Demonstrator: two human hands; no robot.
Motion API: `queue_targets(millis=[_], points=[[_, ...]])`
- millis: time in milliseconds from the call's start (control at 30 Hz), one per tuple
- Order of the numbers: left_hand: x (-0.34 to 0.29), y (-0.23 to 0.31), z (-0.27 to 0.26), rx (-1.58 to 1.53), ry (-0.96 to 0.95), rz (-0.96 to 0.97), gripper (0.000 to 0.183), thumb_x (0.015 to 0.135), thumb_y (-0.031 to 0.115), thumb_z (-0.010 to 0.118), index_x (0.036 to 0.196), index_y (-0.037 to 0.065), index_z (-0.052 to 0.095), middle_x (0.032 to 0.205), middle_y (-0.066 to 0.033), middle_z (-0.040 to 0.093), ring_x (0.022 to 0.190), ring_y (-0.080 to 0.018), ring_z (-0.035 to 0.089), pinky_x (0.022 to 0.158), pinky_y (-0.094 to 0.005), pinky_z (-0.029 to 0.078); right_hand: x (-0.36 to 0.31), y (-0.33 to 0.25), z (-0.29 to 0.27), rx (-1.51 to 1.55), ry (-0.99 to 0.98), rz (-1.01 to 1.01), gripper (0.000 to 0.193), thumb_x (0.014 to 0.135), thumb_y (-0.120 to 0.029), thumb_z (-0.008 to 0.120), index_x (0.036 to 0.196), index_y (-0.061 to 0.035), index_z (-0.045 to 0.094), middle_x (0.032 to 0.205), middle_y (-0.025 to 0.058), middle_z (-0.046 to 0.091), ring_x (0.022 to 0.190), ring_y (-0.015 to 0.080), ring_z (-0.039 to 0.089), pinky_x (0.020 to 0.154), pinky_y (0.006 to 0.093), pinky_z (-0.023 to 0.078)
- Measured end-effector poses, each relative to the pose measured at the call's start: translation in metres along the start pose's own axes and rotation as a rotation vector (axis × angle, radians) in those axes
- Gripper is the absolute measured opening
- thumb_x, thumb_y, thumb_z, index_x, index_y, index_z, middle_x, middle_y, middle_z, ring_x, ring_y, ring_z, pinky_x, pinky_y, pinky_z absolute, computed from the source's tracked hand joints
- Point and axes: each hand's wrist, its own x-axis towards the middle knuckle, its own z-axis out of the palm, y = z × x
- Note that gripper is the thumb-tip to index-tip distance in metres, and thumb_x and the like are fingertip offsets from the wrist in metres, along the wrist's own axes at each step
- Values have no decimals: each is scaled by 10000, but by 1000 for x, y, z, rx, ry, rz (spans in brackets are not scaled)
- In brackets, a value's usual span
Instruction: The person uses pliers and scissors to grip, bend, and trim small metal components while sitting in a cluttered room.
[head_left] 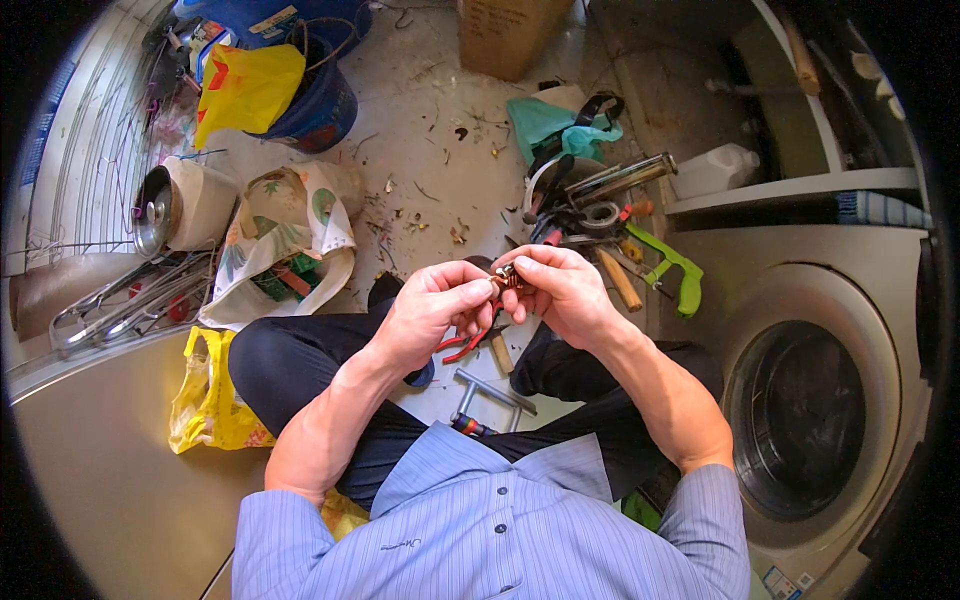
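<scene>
Between my two hands is a small dark part with copper-coloured windings (508,276), too small to name more closely. My left hand (440,303) pinches its left side between thumb and forefinger. From the other side, my right hand (560,292) grips it with thumb and fingertips, other fingers curled beneath. Below the hands lie red-handled pliers (462,350), partly hidden by my left fingers. A wooden handle (501,353) sits beside them. Nearer to me, a grey metal T-shaped tool (492,396) lies on the floor between my legs.
At right, hand tools with a bright green handle (690,285) are heaped before a front-loading washing machine (800,250). A teal bag (540,130) lies beyond. Leftward are a patterned bag (335,235), a yellow bag (205,400) and a blue bucket (330,115). Debris dots the floor (440,90).
</scene>
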Motion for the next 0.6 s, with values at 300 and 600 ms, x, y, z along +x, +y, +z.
queue_targets(millis=[300, 600], points=[[0, 4, -2, 88, 16, 9, 145, 969, 189, 626, 975, 49, 665, 756, -13, 664, 627, -61, 573, 597, -198, 452, 3, -5, 3, 73, 14, 62, 332, 1032, -253, 511, 1124, 50, 613, 886, 120, 676, 712, 167, 658, 601, 294, 569], [-5, 4, 5, 140, -49, 41, 199, 990, 199, 598, 1032, 17, 666, 867, -16, 681, 714, -46, 577, 620, -196, 446, 1, 4, -1, -47, 47, 2, 232, 1009, -173, 570, 1105, 33, 616, 876, 93, 675, 703, 137, 650, 597, 267, 561]])
